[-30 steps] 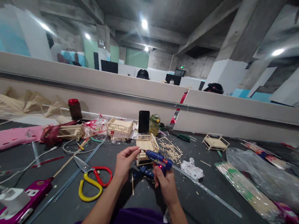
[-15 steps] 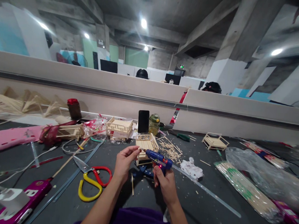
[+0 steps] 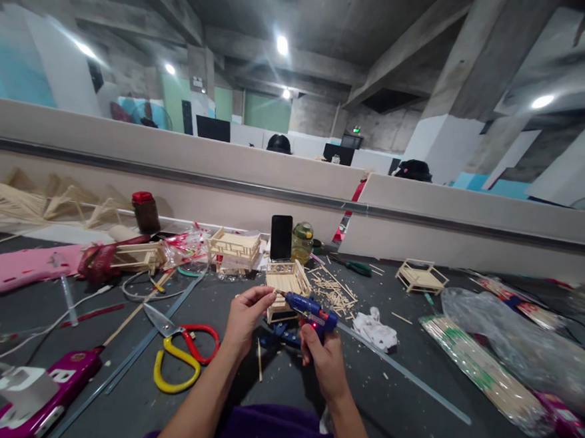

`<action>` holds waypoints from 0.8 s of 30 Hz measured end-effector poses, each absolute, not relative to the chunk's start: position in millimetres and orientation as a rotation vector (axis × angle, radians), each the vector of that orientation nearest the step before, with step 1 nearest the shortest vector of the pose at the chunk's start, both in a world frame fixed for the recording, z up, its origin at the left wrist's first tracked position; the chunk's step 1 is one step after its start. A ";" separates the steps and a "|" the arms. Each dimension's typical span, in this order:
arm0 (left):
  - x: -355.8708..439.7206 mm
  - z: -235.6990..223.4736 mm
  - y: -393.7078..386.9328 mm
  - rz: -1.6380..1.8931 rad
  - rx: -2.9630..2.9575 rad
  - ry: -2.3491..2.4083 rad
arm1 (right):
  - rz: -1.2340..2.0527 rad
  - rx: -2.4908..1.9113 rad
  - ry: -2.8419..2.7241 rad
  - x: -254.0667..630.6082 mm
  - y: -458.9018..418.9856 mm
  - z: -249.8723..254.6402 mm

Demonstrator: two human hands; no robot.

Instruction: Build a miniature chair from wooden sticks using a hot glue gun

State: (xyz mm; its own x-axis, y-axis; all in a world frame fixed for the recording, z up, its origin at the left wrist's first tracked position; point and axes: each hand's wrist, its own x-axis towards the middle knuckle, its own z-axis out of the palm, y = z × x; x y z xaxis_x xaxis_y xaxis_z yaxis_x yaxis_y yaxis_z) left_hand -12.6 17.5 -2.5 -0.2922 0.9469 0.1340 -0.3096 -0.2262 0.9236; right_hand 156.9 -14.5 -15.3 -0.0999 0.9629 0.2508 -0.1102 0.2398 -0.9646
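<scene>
My right hand is wrapped round the grip of a blue hot glue gun, and a long clear glue stick trails from its back. The gun's nozzle points left at the fingertips of my left hand. Thumb and finger of that hand are pinched together; what sits between them is too small to make out. Just behind the nozzle stands a small stick-built model, like a miniature bed or bench, partly covered by hand and gun. Beneath the gun lies a dark blue object, partly hidden.
Scissors with red and yellow handles lie left of my arm. Cut sticks are scattered behind the gun, near crumpled tissue. More stick models stand further back. A bagged stick bundle lies right, a purple power strip left.
</scene>
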 end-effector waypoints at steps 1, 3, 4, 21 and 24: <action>-13.0 -2.6 17.7 1.692 0.929 1.042 | 1.145 -0.896 -1.326 157.3 -14.5 -15.8; -13.8 -3.0 18.2 1.702 0.919 1.051 | 1.138 -0.894 -1.328 158.0 -14.6 -16.4; -14.2 -3.2 18.3 1.704 0.915 1.054 | 1.137 -0.895 -1.327 158.2 -14.8 -16.5; -11.9 -1.9 18.1 1.681 0.824 0.988 | 1.147 -0.899 -1.330 157.9 -13.9 -17.2; -12.5 -2.0 18.6 1.683 0.800 0.982 | 1.160 -0.894 -1.335 159.2 -13.5 -18.3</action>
